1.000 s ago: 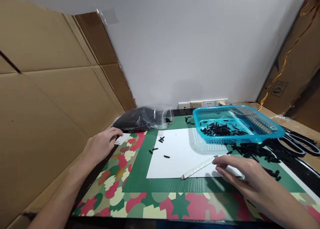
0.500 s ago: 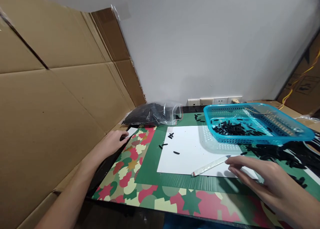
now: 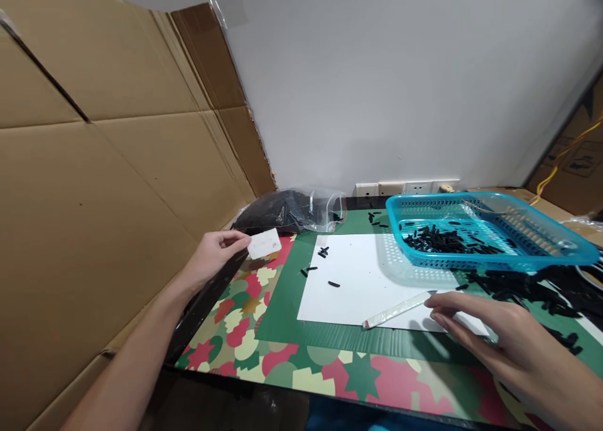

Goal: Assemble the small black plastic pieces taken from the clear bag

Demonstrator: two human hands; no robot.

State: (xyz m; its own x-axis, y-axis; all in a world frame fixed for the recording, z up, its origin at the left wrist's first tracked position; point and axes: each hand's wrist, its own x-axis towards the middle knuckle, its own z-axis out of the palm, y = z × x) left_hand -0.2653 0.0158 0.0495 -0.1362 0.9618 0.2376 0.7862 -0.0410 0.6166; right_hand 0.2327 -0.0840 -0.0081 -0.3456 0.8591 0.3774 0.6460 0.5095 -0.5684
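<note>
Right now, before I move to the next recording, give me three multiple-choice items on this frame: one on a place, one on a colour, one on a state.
1. Where does the clear bag of black pieces lie?
A. at the mat's far edge, by the cardboard wall
B. inside the basket
C. under the right hand

2. What colour is the basket?
A. red
B. blue
C. yellow

3. What is the left hand doing?
A. lying flat and empty
B. gripping scissors
C. holding a small white card off the mat

Answers:
1 A, the bag sits beyond the white sheet, next to the cardboard.
2 B, its mesh walls are plainly blue.
3 C, the card is pinched in its fingertips, with a shadow beneath.
</note>
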